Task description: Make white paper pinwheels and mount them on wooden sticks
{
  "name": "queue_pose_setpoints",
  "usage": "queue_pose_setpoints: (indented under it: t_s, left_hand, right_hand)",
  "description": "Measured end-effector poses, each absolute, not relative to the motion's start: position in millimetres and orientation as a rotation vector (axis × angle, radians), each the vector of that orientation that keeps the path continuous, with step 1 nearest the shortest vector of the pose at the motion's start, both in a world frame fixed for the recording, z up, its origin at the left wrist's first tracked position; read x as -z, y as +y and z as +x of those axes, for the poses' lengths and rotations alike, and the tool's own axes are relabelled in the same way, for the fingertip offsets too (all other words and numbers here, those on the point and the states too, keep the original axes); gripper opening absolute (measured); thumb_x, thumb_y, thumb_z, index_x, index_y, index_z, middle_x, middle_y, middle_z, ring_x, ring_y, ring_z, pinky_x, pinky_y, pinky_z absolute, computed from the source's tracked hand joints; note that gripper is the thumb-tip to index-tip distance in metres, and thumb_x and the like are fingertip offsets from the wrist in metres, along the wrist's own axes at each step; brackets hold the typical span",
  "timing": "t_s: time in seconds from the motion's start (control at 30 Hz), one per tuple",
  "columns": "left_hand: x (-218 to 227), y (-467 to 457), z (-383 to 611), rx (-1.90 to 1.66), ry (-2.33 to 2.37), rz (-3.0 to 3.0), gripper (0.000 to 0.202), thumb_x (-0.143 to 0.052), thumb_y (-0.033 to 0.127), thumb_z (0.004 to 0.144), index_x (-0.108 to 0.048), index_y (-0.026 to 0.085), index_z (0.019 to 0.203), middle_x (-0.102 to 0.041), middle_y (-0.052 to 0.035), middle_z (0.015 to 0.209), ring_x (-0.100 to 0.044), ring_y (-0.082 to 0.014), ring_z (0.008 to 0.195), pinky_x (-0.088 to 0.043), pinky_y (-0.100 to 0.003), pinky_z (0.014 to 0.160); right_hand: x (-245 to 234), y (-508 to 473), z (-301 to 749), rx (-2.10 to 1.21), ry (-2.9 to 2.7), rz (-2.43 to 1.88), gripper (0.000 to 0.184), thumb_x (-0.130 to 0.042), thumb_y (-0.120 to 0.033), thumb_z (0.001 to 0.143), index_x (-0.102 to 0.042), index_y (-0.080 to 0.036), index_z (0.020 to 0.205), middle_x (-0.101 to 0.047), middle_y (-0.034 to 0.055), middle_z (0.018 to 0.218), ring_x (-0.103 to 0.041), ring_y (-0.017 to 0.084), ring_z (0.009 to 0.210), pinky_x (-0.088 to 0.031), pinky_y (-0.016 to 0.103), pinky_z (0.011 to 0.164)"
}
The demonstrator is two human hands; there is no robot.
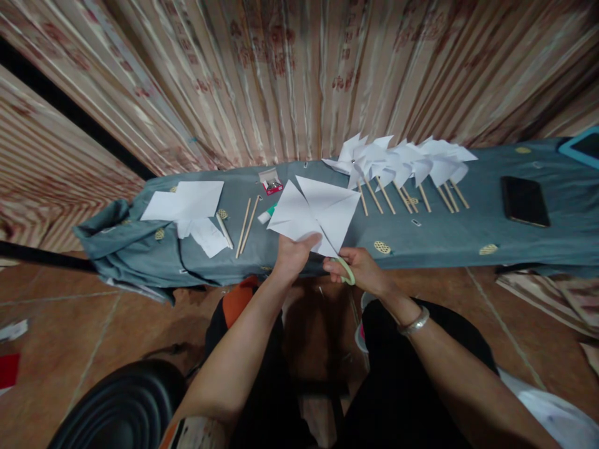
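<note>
My left hand pinches the lower left edge of a white paper square, thumb on top. Slits run inward from the square's corners. My right hand grips pale green scissors by the handles, and their blades are at the paper's lower corner, mostly hidden by it. Just left of the paper lies a green and white tube, partly covered. Beyond it sits an open small red box with shiny bits inside. Two wooden sticks rest farther left.
Several white paper pinwheels on sticks lie overlapping at the back right. White paper sheets and a white pen-like stick are at left. A dark phone lies right on the cloth-covered table. A black stool stands lower left.
</note>
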State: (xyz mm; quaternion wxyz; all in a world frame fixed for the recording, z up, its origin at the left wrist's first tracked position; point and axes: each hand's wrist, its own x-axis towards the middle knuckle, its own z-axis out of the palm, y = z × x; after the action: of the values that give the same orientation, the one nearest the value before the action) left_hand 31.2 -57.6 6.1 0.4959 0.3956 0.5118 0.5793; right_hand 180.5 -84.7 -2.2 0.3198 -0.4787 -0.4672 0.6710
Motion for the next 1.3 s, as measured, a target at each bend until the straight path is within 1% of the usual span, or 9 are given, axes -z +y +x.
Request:
queue_pose_setpoints:
  t_s: [0.13, 0.27, 0.37, 0.47, 0.57, 0.7, 0.83, 1.07, 1.3]
  left_hand:
    - [-7, -55, 28, -1.443, 1.239, 0.926, 0.051, -0.079, 0.020, 0.054, -0.067, 0.017, 0.104, -0.074, -0.0060, 0.093, -0.068, -0.0241, 0.091, -0.050, -0.037, 0.091]
    - [-4, -47, 19, -1.528, 1.233, 0.832, 0.058, -0.081, 0.021, 0.051, -0.066, 0.016, 0.107, -0.074, -0.0087, 0.098, -0.069, -0.0265, 0.094, -0.050, -0.040, 0.093]
    - [1, -41, 10, -1.588, 1.217, 0.791, 0.059, -0.081, 0.020, 0.051, -0.066, 0.017, 0.108, -0.074, -0.0085, 0.100, -0.069, -0.0268, 0.099, -0.050, -0.038, 0.094]
    - [7, -37, 3, -1.587, 1.217, 0.784, 0.055, -0.080, 0.018, 0.052, -0.068, 0.019, 0.105, -0.075, -0.0074, 0.096, -0.069, -0.0269, 0.099, -0.052, -0.037, 0.092]
    - [14, -35, 3, -1.525, 1.241, 0.749, 0.053, -0.082, 0.019, 0.050, -0.069, 0.018, 0.102, -0.075, -0.0071, 0.089, -0.070, -0.0275, 0.093, -0.053, -0.038, 0.087]
    - [17, -37, 12, -1.435, 1.218, 0.683, 0.059, -0.086, 0.020, 0.043, -0.069, 0.016, 0.099, -0.075, -0.0062, 0.085, -0.070, -0.0249, 0.082, -0.054, -0.038, 0.082]
    - [12, -40, 22, -1.369, 1.017, 0.626, 0.059, -0.086, 0.017, 0.043, -0.068, 0.017, 0.099, -0.075, -0.0050, 0.087, -0.070, -0.0227, 0.085, -0.054, -0.039, 0.086]
    - [22, -38, 21, -1.359, 1.063, 0.407, 0.040, -0.080, 0.005, 0.047, -0.066, 0.014, 0.083, -0.073, -0.0039, 0.081, -0.069, -0.0215, 0.083, -0.054, -0.040, 0.088]
    - [23, -42, 11, -1.326, 1.016, 0.414, 0.036, -0.079, 0.009, 0.055, -0.067, 0.014, 0.089, -0.073, -0.0055, 0.087, -0.069, -0.0211, 0.087, -0.054, -0.040, 0.090]
  right_hand:
    - [7, -85, 184, -1.815, -1.220, -1.286, 0.057, -0.090, -0.050, 0.045, -0.062, -0.016, 0.082, -0.062, -0.0039, 0.058, -0.056, 0.009, 0.049, -0.042, 0.021, 0.047]
    - [11, -85, 199, -1.720, -1.529, -1.420, 0.052, -0.084, -0.053, 0.057, -0.064, -0.016, 0.087, -0.062, -0.0037, 0.059, -0.054, 0.009, 0.049, -0.038, 0.021, 0.048]
    - [8, -84, 215, -1.278, -1.932, -1.646, 0.040, -0.078, -0.050, 0.068, -0.067, -0.017, 0.087, -0.064, -0.0023, 0.060, -0.055, 0.012, 0.053, -0.035, 0.023, 0.050]
    - [2, -82, 228, -0.838, -2.065, -1.838, 0.030, -0.072, -0.042, 0.078, -0.069, -0.019, 0.097, -0.072, 0.0030, 0.075, -0.067, 0.019, 0.072, -0.040, 0.025, 0.061]
    - [-4, -78, 238, -0.583, -2.082, -2.031, 0.031, -0.067, -0.037, 0.084, -0.066, -0.019, 0.109, -0.075, 0.0079, 0.088, -0.071, 0.023, 0.083, -0.043, 0.027, 0.067]
    - [-9, -69, 240, -0.337, -2.115, -2.242, 0.037, -0.062, -0.037, 0.088, -0.061, -0.015, 0.118, -0.075, 0.0152, 0.095, -0.071, 0.030, 0.092, -0.046, 0.030, 0.071]
    - [-13, -57, 231, -0.214, -2.129, -2.321, 0.035, -0.056, -0.029, 0.091, -0.058, -0.009, 0.119, -0.073, 0.0217, 0.096, -0.071, 0.032, 0.092, -0.049, 0.034, 0.075]
    - [-12, -31, 211, -0.116, -2.118, -2.345, 0.031, -0.050, -0.020, 0.091, -0.059, -0.006, 0.118, -0.071, 0.0239, 0.098, -0.069, 0.031, 0.095, -0.050, 0.036, 0.080]
    - [-13, -19, 210, -0.105, -2.095, -2.359, 0.027, -0.049, -0.022, 0.090, -0.065, -0.009, 0.107, -0.071, 0.0250, 0.101, -0.068, 0.034, 0.099, -0.050, 0.039, 0.082]
